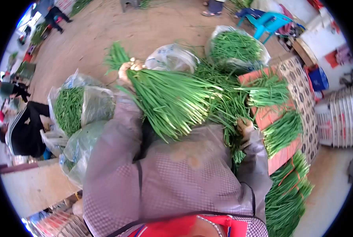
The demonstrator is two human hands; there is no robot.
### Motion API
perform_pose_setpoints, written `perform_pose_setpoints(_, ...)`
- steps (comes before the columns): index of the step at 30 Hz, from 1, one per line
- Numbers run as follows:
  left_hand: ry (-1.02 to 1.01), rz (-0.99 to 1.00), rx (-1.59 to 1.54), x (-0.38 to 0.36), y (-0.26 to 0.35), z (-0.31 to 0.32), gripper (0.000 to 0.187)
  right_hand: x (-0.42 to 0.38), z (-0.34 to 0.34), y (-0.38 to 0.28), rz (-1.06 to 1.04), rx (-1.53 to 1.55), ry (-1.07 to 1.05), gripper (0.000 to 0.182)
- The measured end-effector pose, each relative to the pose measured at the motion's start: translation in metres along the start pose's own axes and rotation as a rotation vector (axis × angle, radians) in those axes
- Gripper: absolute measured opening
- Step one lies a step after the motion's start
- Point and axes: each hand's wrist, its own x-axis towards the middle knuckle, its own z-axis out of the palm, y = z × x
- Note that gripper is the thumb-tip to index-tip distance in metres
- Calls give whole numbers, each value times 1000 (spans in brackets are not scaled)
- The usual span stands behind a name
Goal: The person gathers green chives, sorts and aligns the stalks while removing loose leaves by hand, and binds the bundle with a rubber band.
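Note:
A large fanned bunch of garlic chives point(176, 98) is gripped by my left hand point(129, 70), whose fingers wrap round it near its leafy end. Its pale cut ends spread toward the right, over my lap. Beside the loose pile of chives point(220, 85), my right hand point(245, 127) is low with its fingers curled together. Whether any stems are between those fingers is too small to tell. Close to that hand, small bundles of chives point(281, 132) lie on an orange-red board point(265, 114).
Plastic bags of greens stand at left point(99, 102) and ahead point(259, 49). Tied chives point(289, 193) lie at lower right. White crates point(334, 122) and a teal chair point(267, 23) are on the right. A person in black point(28, 128) is at left; another person's legs point(215, 7) show ahead.

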Motion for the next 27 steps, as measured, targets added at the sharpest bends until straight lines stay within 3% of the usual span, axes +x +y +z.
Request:
perform_pose_setpoints(2, -102, -46, -47, 0, 5, -4, 12, 5, -22, 34, 7, 110, 115, 36)
perform_pose_setpoints(3, -183, -23, -56, 4, 8, -18, 11, -4, -25, 35, 4, 118, 129, 36)
perform_pose_setpoints(5, -135, -26, -54, -1, 9, -11, 10, -21, -32, 27, 261, -218, -3, 49)
perform_pose_setpoints(6, -136, -41, -55, -1, 9, -10, 10, -20, -40, 39, 45, -546, -120, 62)
perform_pose_setpoints(7, -122, -33, -52, -2, 8, -8, 9, -27, -28, 9, 157, -796, -187, 67)
perform_pose_setpoints(8, -107, -28, -49, -2, 6, -9, 9, -52, -6, -19, -288, -1072, -66, 64)
perform_pose_setpoints(9, -106, -46, -50, 0, 5, -11, 9, -65, 20, -69, -307, -1203, -91, 61)
perform_pose_setpoints(11, -132, -29, -103, 6, 0, -13, 8, -43, 53, -94, -457, -883, 65, 42)
perform_pose_setpoints(13, -111, -30, -110, 4, -6, -6, 8, -5, 79, -94, -417, -492, -183, 70)
perform_pose_setpoints(14, -115, -25, -88, 6, -5, -8, 8, 6, 101, -97, -520, -287, -202, 67)
perform_pose_setpoints(15, -119, -18, -66, 6, -4, -10, 8, 15, 117, -98, -364, -36, -231, 62)
perform_pose_setpoints(17, -138, -29, -57, 6, -1, -12, 9, 25, 137, -97, -354, 304, -257, 49)
perform_pose_setpoints(18, -136, -26, -31, 5, 0, -12, 9, 25, 141, -99, -356, 305, -265, 49)
perform_pose_setpoints(20, -128, -20, -2, 3, 4, -14, 10, 24, 147, -101, -257, 214, -135, 27)
perform_pose_setpoints(21, -144, -33, -10, 3, 3, -13, 10, 23, 148, -102, -255, 215, -141, 27)
perform_pose_setpoints(23, -155, -42, -14, 4, 4, -13, 11, 19, 147, -104, -711, -70, -21, 14)
perform_pose_setpoints(27, -181, -66, 6, 9, 3, -15, 13, 24, 142, -100, -698, -151, 84, 15)
